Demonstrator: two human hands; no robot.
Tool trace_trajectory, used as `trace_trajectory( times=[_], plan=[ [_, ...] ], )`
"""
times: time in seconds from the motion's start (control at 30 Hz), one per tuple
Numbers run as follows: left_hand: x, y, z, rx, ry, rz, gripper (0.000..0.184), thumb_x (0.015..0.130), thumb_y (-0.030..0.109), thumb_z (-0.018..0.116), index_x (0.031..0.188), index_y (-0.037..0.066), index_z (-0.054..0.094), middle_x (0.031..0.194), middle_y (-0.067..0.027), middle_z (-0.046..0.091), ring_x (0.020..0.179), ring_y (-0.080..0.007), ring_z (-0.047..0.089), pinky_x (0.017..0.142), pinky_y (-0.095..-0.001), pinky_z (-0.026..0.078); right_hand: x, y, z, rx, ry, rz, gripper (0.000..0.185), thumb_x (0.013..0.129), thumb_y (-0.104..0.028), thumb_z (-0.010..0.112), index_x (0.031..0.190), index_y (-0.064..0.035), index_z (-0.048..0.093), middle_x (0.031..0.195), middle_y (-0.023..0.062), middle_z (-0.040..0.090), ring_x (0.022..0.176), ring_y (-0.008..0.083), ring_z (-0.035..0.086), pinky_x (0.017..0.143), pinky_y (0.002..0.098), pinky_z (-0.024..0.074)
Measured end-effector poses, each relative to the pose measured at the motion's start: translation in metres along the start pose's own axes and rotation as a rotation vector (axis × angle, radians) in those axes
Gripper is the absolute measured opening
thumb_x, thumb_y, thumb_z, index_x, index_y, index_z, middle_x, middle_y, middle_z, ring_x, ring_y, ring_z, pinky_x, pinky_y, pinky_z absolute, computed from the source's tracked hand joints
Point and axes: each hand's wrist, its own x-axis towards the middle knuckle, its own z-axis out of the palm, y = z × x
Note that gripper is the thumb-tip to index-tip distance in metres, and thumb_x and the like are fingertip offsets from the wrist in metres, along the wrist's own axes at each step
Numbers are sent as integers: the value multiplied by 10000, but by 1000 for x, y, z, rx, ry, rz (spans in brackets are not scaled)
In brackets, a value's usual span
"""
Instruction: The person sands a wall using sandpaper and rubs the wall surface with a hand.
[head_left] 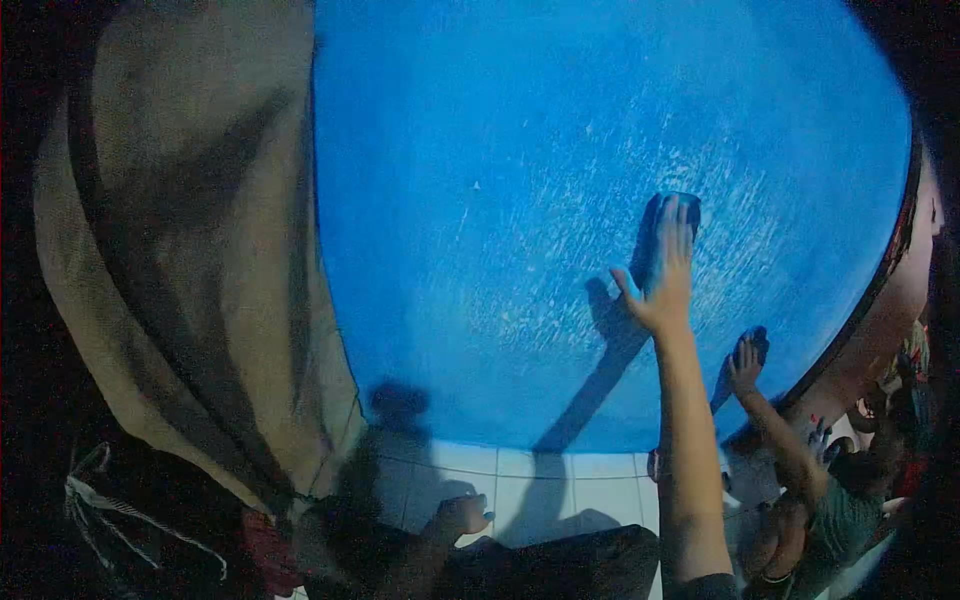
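My right hand (668, 270) reaches up onto a broad blue surface (430, 120). Its straight fingers lie over a small dark pad (692, 208) and press it to the surface, with the thumb held out to the side. Pale scuffs and streaks spread across the blue around this hand. Low in the view, my left hand (465, 514) is near my dark-clothed lap, fingers loosely bent and apart, with nothing visible in it. Shadows of my arm and head fall on the blue surface and the tiles.
At the right, another person's hand (744, 366) presses a second dark pad (760, 343) on the blue surface. That person crouches in a dark green shirt (850, 515). A draped grey-brown cloth (200, 250) hangs at left. White tiles (525, 490) lie below.
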Motion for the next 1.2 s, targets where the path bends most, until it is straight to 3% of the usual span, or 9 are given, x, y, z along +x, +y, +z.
trace_trajectory(
  times=[0.2, 0.47, 0.5, 0.63, 0.73, 0.83, 0.97, 1.07, 1.2],
  plan=[
    [15, -26, 38, 97, 49, 105, 498, 905, 444, 575, 1025, -39, 558, 820, -179, 642, 798, -356, 646, 743, -509, 515, 8, -14, -11, -138, -67, 19, 1024, 812, -629, 595, 1542, -51, 169, 1601, 187, 147, 1479, 379, 120, 1182, 511, 139],
    [31, -36, 62, -3, -128, -76, 545, 918, 471, 538, 1061, -52, 591, 1039, -214, 646, 951, -343, 639, 839, -504, 508, 41, -8, -15, -150, 73, 7, 959, 818, -659, 572, 1543, -133, 230, 1598, 201, 141, 1470, 428, 95, 1170, 556, 117],
    [34, -56, 90, 64, -51, 40, 554, 917, 479, 535, 1088, -46, 588, 1065, -217, 646, 986, -349, 636, 866, -496, 504, 45, -8, -13, -176, 101, 30, 953, 815, -662, 573, 1543, -147, 235, 1598, 204, 137, 1469, 433, 88, 1168, 565, 106],
    [16, -28, 44, -6, -133, -62, 536, 917, 473, 537, 1092, -31, 586, 1053, -224, 648, 998, -361, 637, 881, -490, 502, 50, -20, 0, -199, 204, 140, 936, 814, -647, 588, 1544, -175, 241, 1602, 198, 126, 1474, 427, 66, 1172, 564, 50],
    [15, -21, 34, -25, -166, -90, 522, 917, 469, 539, 1094, -20, 585, 1043, -229, 650, 1008, -369, 638, 892, -485, 500, 44, -4, -13, -177, 102, 4, 908, 822, -635, 586, 1545, -209, 239, 1604, 194, 125, 1474, 429, 64, 1173, 560, 57],
    [35, -91, 124, -332, 122, 20, 500, 920, 459, 539, 1075, -14, 586, 1015, -230, 650, 978, -382, 640, 864, -507, 503, 50, 53, -20, -100, 200, 126, 846, 851, -615, 562, 1545, -259, 236, 1585, 262, 108, 1468, 453, 53, 1163, 580, 54],
    [12, -14, 35, -37, -100, -139, 493, 917, 459, 542, 1078, -5, 588, 1002, -236, 649, 958, -399, 640, 839, -536, 499, 46, 68, -11, -269, 312, 445, 770, 920, -584, 479, 1553, -236, 212, 1577, 301, 50, 1479, 427, -1, 1134, 618, 8],
    [6, -11, 14, -64, -147, -117, 494, 916, 460, 546, 1071, -7, 588, 996, -241, 648, 954, -402, 639, 835, -547, 495, 35, 59, -6, -175, 319, 411, 788, 894, -610, 499, 1548, -268, 220, 1563, 332, 42, 1457, 486, 20, 1108, 671, -22],
    [21, -38, 61, -37, -159, -51, 501, 915, 468, 546, 1089, 1, 591, 1014, -241, 648, 961, -404, 639, 836, -558, 494, 16, 102, -26, -353, 172, 246, 770, 894, -633, 470, 1544, -298, 229, 1600, 242, 49, 1481, 420, 19, 1107, 668, -30]
  ],
)
